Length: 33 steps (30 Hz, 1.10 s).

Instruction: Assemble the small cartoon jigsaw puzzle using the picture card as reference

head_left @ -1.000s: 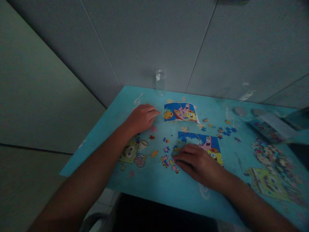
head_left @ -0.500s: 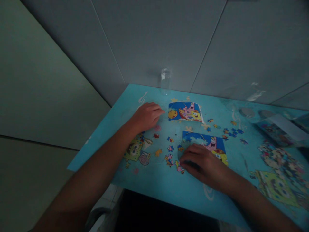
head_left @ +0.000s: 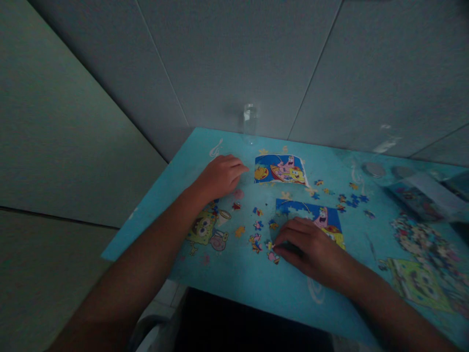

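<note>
My right hand [head_left: 304, 242] is bent over the left part of a partly assembled jigsaw puzzle [head_left: 331, 217], hiding some of it. Its thumb and forefinger pinch at the edge of a small yellowish puzzle piece [head_left: 269, 245]. Close by lie a pink puzzle piece [head_left: 273, 257] and a small cluster of pieces [head_left: 255, 243]. Resting on the table to the left, my left hand [head_left: 223, 176] holds nothing, its fingers loosely apart and pointing at the printed reference picture [head_left: 281, 169]. That sheet shows cartoon figures in a boat, with its right edge curled up.
Loose blue pieces [head_left: 354, 200] lie right of the puzzle. A clear plastic cylinder [head_left: 251, 124] stands by the wall. At the right are round lids [head_left: 373, 170], a clear package [head_left: 421, 195] and a heap of pieces [head_left: 421, 239] on the blue printed table [head_left: 234, 274].
The small yellowish piece at my right fingertips shows more clearly, and those fingertips have shifted very slightly. My left hand stays in place.
</note>
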Available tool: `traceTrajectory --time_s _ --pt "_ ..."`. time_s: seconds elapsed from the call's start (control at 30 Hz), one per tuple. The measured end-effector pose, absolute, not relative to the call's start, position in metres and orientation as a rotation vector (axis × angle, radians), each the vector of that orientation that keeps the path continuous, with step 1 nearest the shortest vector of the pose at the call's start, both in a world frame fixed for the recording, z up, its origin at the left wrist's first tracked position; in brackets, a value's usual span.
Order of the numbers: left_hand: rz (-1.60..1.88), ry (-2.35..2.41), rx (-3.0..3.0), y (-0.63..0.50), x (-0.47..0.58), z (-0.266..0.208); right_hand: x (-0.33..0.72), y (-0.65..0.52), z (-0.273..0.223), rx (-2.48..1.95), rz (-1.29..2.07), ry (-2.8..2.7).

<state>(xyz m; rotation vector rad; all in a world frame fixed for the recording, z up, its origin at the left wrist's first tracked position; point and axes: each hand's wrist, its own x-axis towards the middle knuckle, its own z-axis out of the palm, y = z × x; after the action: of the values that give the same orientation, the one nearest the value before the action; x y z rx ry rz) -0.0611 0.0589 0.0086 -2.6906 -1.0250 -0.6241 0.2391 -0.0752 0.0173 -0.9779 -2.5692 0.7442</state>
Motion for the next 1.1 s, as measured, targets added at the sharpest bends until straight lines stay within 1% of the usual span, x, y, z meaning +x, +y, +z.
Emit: traceTrajectory --time_s 0.7,1.1 --pt "-0.481 -1.170 -2.620 0.060 -0.076 0.019 0.240 -0.075 0.019 -0.979 0.682 -2.575" --pt "-0.395 -1.137 -2.644 0.059 -0.071 0.015 0.241 -0.075 0.017 -1.013 0.669 -2.587"
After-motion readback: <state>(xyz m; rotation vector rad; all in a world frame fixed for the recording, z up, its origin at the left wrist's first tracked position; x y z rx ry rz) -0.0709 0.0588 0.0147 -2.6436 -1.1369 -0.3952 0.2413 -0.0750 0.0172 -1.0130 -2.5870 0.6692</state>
